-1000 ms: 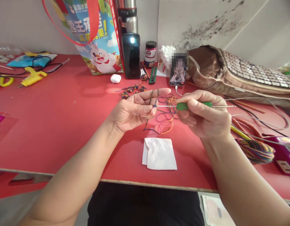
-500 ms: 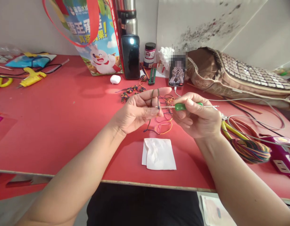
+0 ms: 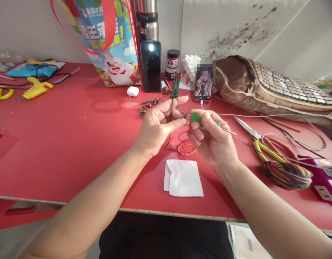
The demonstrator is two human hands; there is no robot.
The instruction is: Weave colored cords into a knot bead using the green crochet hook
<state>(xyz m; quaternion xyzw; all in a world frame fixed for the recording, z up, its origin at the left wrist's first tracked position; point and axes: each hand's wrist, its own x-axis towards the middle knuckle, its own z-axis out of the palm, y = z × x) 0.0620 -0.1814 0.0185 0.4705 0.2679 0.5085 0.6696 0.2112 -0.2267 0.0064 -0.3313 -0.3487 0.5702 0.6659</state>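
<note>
My left hand pinches a small dark blue loop of yarn between thumb and fingertips. Dark green yarn from it runs over the raised index finger and hangs below the palm. Gripped in my right hand is a crochet hook with a green handle. Its metal shaft sticks out behind the hand to the right. The hook's working tip is hard to make out at the left fingertips. Orange and purple yarn strands lie loosely on the table beneath both hands.
A folded white tissue lies in front. On the right are scissors, a multicoloured yarn bundle and a purple power strip. Behind stand phones, a jar and a bag; a yellow glue gun lies left.
My right hand has moved left and tilted the crochet hook, bringing its handle closer to the left fingertips. The scissors' blades now show. My left index finger has shifted slightly left.
</note>
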